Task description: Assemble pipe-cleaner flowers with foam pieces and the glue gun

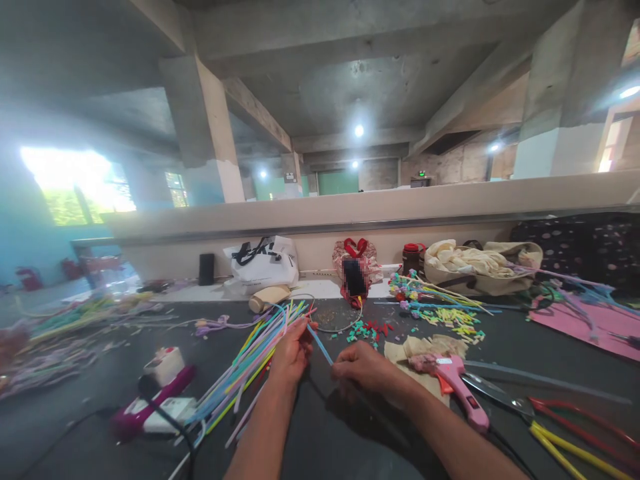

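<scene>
A light blue pipe cleaner (320,345) stretches between my two hands above the dark table. My left hand (294,352) has its fingers closed around the upper end. The lower end is pinched between the thumb and fingers of my right hand (367,367). A loose bundle of pipe cleaners (250,363) in pink, yellow, blue and green lies just left of my left forearm, partly hidden by it. Beyond my hands is a scatter of small green and red pieces (367,331). A pink hot glue gun (455,383) rests on a crumpled cloth (425,348) to the right.
Scissors (520,403) with red and yellow handles lie at the right. A power strip (153,403) with plugs and cords sits at the left. Along the back are a phone (354,277), a white bag (263,263) and a bottle (411,259). Flower-like pieces (415,293) lie behind the glue gun.
</scene>
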Demonstrator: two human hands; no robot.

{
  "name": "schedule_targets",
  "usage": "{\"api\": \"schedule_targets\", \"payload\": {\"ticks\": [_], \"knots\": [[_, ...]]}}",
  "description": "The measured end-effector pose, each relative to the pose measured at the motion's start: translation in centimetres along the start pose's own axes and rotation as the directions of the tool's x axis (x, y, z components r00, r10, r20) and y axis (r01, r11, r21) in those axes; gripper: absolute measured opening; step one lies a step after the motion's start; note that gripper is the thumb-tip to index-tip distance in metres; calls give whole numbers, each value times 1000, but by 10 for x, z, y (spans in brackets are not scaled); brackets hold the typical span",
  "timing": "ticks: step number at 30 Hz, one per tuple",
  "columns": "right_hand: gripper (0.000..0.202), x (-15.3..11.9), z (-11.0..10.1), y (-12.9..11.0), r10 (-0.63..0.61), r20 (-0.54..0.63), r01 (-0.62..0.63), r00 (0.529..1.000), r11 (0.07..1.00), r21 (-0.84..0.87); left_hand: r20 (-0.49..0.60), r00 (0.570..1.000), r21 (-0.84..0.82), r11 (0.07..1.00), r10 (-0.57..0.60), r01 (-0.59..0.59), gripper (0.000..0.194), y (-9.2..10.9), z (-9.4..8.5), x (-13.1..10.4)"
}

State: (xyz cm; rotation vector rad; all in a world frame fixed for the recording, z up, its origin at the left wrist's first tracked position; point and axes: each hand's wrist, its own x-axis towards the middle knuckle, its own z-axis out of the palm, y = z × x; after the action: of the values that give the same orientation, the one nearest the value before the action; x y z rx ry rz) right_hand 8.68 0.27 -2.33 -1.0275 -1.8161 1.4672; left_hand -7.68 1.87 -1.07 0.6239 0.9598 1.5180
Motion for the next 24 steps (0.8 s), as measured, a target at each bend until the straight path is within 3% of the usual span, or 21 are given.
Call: {"api": "schedule_targets", "payload": {"ticks": [3, 6, 11, 17, 24], "knots": [[17, 4, -9, 1, -29, -108, 31, 994, 999, 19, 102, 990, 25, 995, -97, 95, 12, 0, 5, -7], [21, 7, -20, 0, -26, -179, 40, 984, 996, 78, 236, 947, 92, 975, -219, 202, 20, -7, 13, -17], [33, 7, -26, 0, -21, -227, 57, 974, 987, 152, 404, 864, 225, 948, -301, 225, 41, -22, 23, -24], [32, 5, -23, 1, -30, -211, 68, 977, 982, 178, 391, 878, 327, 934, -275, 147, 47, -28, 25, -22], [23, 8, -26, 3, -49, -260, 91, 964, 984, 153, 341, 907, 453, 889, -247, 72, 25, -32, 25, -22]]}}
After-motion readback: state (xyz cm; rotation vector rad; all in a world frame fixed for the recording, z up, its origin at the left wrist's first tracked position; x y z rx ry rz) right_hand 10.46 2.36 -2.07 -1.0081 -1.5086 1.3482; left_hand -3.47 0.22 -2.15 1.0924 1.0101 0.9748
